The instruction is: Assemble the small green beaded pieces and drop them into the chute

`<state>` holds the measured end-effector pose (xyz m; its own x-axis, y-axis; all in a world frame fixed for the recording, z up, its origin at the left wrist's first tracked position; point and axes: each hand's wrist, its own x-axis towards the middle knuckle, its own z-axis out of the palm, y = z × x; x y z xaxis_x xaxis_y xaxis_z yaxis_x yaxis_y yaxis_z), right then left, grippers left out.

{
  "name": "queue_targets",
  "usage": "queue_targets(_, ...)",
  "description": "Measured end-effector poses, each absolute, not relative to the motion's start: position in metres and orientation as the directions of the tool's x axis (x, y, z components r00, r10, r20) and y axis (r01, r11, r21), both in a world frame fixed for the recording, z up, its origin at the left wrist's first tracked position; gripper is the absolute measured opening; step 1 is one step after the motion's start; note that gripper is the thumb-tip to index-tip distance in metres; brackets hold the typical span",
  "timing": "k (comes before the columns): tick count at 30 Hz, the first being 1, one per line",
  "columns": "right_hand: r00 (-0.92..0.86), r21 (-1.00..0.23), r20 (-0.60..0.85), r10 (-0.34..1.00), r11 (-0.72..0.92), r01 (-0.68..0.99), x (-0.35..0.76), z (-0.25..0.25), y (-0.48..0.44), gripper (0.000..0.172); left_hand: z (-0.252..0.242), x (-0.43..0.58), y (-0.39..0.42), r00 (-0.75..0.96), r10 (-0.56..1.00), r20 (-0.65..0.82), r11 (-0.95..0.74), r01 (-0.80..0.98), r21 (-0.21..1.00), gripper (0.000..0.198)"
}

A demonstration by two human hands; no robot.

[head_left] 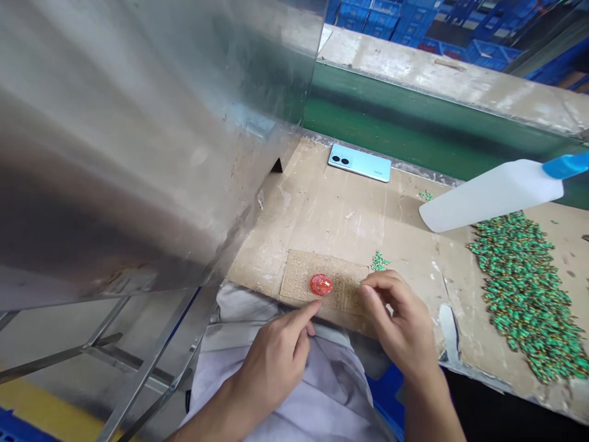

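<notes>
A glossy red oval piece (321,284) lies on a tan pitted board (299,270) at the front edge of the worktop. My left hand (278,350) is just in front of it, index finger stretched toward the red piece and the other fingers curled, holding nothing; I cannot tell whether the fingertip touches the board. Over the board's right end, my right hand (402,316) pinches a tiny green piece (358,283) between thumb and index finger. Behind that hand is a small cluster of green pieces (380,261).
A large heap of small green and gold pieces (529,294) spreads at the right. A white bottle with a blue cap (492,193) leans beside it. A light blue phone (359,163) lies at the back. A big metal panel (161,135) bounds the left, and a green strip (414,123) runs behind.
</notes>
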<state>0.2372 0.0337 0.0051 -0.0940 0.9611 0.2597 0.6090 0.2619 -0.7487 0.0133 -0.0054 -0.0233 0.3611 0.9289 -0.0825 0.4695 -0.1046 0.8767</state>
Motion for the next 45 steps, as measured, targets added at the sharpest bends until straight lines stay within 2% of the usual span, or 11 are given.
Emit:
queue_targets(5,-0.078,-0.689,0.175,0.981,0.179,0.702,0.266,0.001,0.021,0.01,-0.023,0.014,-0.006,0.364,0.931,-0.037,-0.157,0.49,0.858,0.053)
queue_targets(11,-0.126,-0.66,0.102,0.987,0.162,0.733,0.268,-0.013,0.013,0.014,-0.027,0.013,-0.005,0.368,0.929,0.018,-0.222,0.52,0.825,0.056)
queue_targets(18,-0.142,-0.64,0.091,0.986,0.167,0.75,0.265,-0.013,0.016,0.014,-0.026,0.013,-0.006,0.369,0.927,0.061,-0.269,0.543,0.796,0.057)
queue_targets(45,-0.081,-0.631,0.108,0.991,0.131,0.765,0.266,-0.016,0.024,0.016,-0.026,0.011,-0.002,0.361,0.932,0.014,-0.227,0.556,0.799,0.056)
